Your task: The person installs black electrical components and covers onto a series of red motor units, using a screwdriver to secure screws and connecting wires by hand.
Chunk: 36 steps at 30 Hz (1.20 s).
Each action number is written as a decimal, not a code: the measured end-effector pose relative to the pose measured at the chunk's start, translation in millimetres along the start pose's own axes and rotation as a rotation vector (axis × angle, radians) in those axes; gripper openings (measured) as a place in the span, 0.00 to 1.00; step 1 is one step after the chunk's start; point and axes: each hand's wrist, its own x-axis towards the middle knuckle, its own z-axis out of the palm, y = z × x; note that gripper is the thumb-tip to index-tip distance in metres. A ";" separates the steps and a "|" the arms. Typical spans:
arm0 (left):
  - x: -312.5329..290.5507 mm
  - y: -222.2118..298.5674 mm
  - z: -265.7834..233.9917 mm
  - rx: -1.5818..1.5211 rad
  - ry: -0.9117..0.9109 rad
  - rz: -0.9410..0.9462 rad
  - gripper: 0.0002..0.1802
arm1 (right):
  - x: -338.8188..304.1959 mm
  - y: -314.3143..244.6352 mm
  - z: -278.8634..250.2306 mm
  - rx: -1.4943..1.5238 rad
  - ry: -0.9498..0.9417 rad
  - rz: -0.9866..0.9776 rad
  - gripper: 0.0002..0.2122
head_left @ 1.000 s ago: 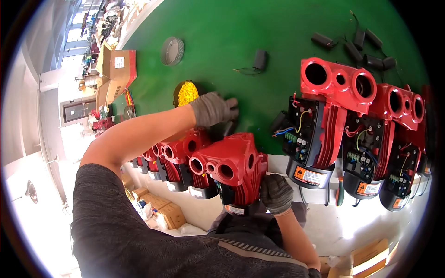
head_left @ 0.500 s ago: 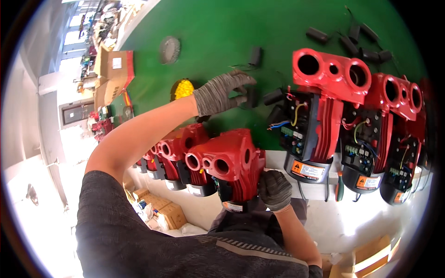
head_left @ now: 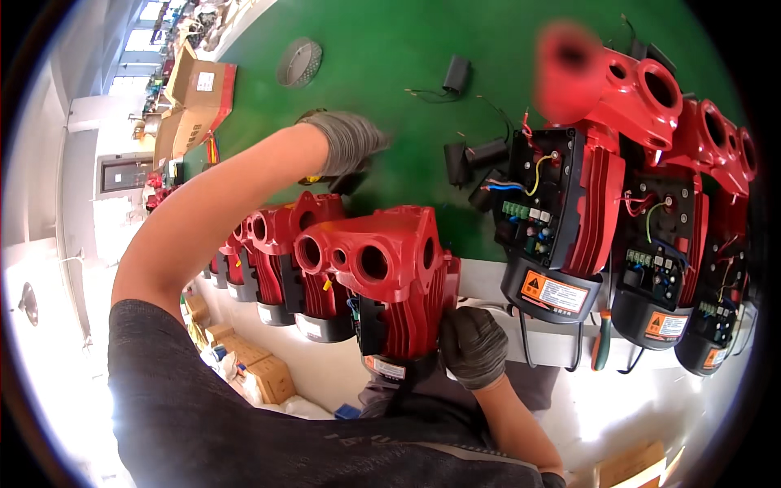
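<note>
My left hand [head_left: 348, 146], in a grey knit glove, is over the green tabletop [head_left: 390, 49]. Its fingertips are smeared by motion, so their grip is unclear. Beneath it a black block-like part [head_left: 350, 180] and a sliver of yellow show, mostly covered. My right hand [head_left: 473, 346], gloved too, is curled closed against the lower side of the nearest red motor unit [head_left: 390, 252]. What its fingers hold, if anything, is hidden. That unit has round ports facing me and a black end cap near the table's front edge.
More red motor units [head_left: 281, 232] line up at the left. At the right stand several units with open wiring boxes [head_left: 541, 195]. Black capacitors [head_left: 457, 73] with leads lie behind. A round metal dish [head_left: 299, 63], a carton [head_left: 195, 102] and a green-handled screwdriver [head_left: 601, 342] also show.
My left hand has moved left, away from the black parts in the middle, and its spread fingers have blurred. My right hand stays by the motor unit. The whole view has shifted somewhat.
</note>
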 end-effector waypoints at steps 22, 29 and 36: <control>-124.8 38.5 -29.4 0.025 0.548 -0.183 0.08 | -11.3 -0.3 5.2 -0.027 0.265 -0.260 0.05; -165.9 89.2 -60.2 0.342 0.834 -0.243 0.11 | -19.3 11.1 11.3 0.085 0.241 -0.106 0.06; -95.5 60.5 -45.4 0.234 0.523 -0.361 0.08 | -6.7 -33.9 -106.2 -0.235 0.653 -0.230 0.07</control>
